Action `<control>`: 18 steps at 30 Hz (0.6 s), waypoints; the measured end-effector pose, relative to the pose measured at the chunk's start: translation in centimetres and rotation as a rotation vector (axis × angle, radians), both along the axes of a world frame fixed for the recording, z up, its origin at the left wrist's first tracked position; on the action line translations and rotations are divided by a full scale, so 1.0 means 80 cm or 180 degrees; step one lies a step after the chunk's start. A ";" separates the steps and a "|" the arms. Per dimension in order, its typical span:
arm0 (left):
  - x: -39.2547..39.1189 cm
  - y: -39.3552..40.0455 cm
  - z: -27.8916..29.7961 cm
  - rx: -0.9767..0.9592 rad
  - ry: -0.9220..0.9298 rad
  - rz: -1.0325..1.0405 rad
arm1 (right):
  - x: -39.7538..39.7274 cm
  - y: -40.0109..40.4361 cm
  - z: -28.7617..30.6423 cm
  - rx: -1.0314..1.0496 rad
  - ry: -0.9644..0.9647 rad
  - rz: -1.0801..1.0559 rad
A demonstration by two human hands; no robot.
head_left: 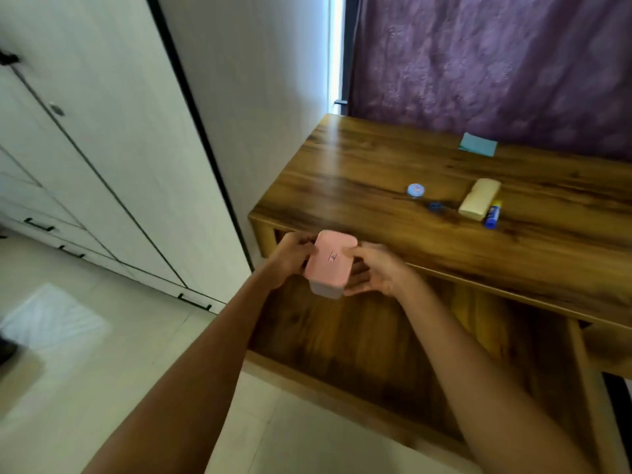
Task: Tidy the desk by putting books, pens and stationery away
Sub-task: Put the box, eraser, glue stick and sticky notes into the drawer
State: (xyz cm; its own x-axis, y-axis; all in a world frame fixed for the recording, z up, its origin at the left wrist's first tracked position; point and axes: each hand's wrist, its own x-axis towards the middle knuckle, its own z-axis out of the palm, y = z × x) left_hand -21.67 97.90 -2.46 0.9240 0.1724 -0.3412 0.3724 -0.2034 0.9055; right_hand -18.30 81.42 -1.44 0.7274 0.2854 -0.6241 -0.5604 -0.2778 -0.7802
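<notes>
Both hands hold a small box with a pink lid (331, 260) over the open drawer (359, 340), just below the near edge of the desk (359, 186), at its left end. Left hand (290, 260) grips the left side of the box, fingers curled round it and pressed to the wall; right hand (376, 270) grips the right side, thumb at the lid edge, fingers wrapped beneath. Judged step: stowing the box in the drawer, or possibly seating its lid first; cannot tell which. Next move likely calls for lowering it level onto the drawer floor, then releasing both grips. On the desk to the right, still to be put away: a cream case (479, 198) with a blue glue stick (492, 215) lying just beside it on its right, a small round blue-capped pot (416, 190), a small dark blue item (435, 206) too blurred to identify, and a blue pad of notes (478, 144) at the far edge near the purple curtain (496, 63). Box body below the lid is pale and mostly hidden by the hands; contents not visible. Label on lid unreadable. Drawer interior looks bare where visible, though forearms cover part of it and its right side is cut by the frame.
</notes>
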 end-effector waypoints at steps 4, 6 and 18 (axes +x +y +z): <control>-0.035 0.049 -0.021 0.0687 0.0418 -0.0379 | -0.037 0.051 -0.033 -0.0081 0.0138 0.0075; -0.046 0.061 -0.032 0.0990 0.0589 -0.0524 | -0.051 0.069 -0.050 -0.0249 0.0185 0.0100; -0.053 0.052 -0.051 0.3599 0.0337 -0.1679 | -0.073 0.105 -0.091 -0.0997 -0.0043 0.0386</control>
